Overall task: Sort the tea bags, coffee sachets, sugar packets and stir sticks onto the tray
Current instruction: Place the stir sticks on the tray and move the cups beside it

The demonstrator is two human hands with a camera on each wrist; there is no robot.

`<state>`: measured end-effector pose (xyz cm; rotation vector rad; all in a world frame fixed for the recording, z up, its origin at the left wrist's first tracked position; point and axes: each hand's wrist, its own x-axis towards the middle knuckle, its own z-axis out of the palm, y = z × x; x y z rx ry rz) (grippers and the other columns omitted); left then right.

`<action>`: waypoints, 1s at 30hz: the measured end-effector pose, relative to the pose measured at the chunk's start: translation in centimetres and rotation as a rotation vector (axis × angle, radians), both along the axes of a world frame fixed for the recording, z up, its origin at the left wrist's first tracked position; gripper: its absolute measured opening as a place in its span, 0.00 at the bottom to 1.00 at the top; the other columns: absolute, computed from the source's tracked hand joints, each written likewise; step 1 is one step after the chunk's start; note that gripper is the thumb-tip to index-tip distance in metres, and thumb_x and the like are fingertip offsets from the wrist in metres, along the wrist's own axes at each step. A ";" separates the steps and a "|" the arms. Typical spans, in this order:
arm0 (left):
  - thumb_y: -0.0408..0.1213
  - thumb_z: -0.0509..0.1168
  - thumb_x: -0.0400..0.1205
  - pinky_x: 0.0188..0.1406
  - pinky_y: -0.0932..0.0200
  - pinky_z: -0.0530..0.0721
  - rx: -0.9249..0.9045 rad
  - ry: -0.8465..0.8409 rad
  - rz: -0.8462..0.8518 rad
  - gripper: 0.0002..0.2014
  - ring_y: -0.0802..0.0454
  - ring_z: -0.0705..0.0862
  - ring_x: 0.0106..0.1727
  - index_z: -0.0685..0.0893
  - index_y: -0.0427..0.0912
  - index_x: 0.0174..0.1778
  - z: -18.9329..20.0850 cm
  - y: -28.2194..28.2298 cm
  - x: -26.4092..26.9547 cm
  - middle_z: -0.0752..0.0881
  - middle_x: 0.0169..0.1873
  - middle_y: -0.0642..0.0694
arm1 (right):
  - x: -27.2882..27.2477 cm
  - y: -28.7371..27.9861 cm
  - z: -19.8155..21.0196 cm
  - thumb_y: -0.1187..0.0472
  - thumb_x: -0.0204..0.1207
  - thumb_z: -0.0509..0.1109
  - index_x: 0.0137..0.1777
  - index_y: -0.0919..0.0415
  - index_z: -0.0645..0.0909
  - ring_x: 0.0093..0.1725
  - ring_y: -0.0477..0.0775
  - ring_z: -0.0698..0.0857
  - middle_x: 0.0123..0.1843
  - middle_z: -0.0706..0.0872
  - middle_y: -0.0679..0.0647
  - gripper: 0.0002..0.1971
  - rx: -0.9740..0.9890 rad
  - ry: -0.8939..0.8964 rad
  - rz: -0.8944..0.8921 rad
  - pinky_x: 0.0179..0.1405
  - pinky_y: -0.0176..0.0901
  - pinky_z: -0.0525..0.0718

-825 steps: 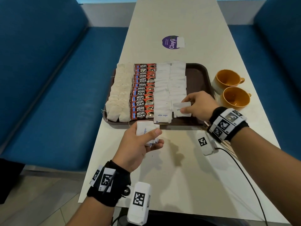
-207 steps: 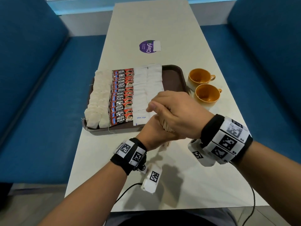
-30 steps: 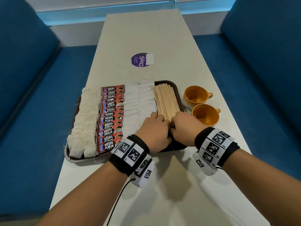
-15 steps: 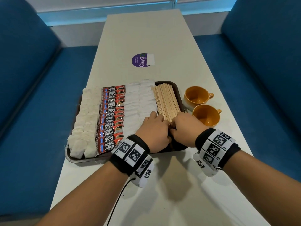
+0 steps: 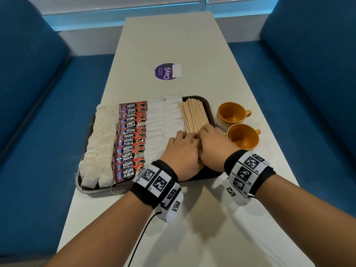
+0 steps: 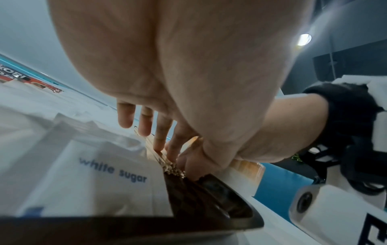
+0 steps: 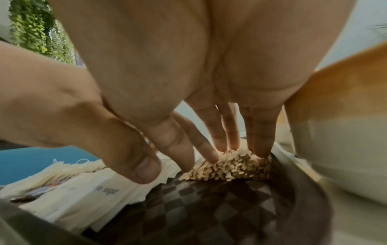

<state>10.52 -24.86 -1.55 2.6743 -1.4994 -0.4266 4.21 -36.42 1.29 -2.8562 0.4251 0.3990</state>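
On the brown tray (image 5: 209,105) lie a column of tea bags (image 5: 100,143), a column of red coffee sachets (image 5: 131,139), two columns of white sugar packets (image 5: 163,120) and a pile of wooden stir sticks (image 5: 193,114) at the right. My left hand (image 5: 184,136) and right hand (image 5: 205,131) sit side by side on the near end of the sticks. In the left wrist view the straight fingers (image 6: 159,134) touch the stir sticks (image 6: 170,166). In the right wrist view the fingertips (image 7: 230,142) press on the stick ends (image 7: 232,169).
Two orange cups (image 5: 231,114) (image 5: 243,137) stand just right of the tray, close to my right hand. A purple sticker (image 5: 166,71) lies farther back on the white table (image 5: 192,228). Blue benches (image 5: 48,132) run along both sides.
Earlier my right hand laid a sugar packet down, then both hands held the stick bundle. The sticks now lie on the tray. Over the last second both hands have stayed on their near end.
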 end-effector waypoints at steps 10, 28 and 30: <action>0.51 0.66 0.83 0.83 0.40 0.56 -0.025 0.047 0.123 0.39 0.39 0.50 0.88 0.58 0.42 0.87 0.0 0.0 1.0 0.55 0.89 0.43 | 1.2 -0.1 0.5 0.52 0.86 0.65 0.85 0.63 0.64 0.84 0.63 0.62 0.84 0.64 0.61 0.31 -0.002 0.025 -0.040 0.85 0.56 0.64; 0.44 0.65 0.84 0.85 0.39 0.57 -0.139 0.148 0.167 0.36 0.42 0.50 0.89 0.60 0.43 0.88 0.6 0.8 1.6 0.59 0.89 0.46 | 1.0 0.1 1.1 0.55 0.84 0.67 0.83 0.60 0.67 0.80 0.62 0.68 0.81 0.68 0.60 0.29 0.103 -0.032 -0.114 0.82 0.55 0.70; 0.41 0.64 0.84 0.83 0.44 0.63 -0.265 0.145 0.183 0.29 0.43 0.60 0.84 0.69 0.45 0.84 1.6 2.2 1.7 0.69 0.83 0.48 | 0.0 0.0 1.4 0.56 0.84 0.68 0.82 0.56 0.70 0.80 0.58 0.69 0.80 0.70 0.55 0.27 0.165 -0.132 -0.110 0.81 0.53 0.71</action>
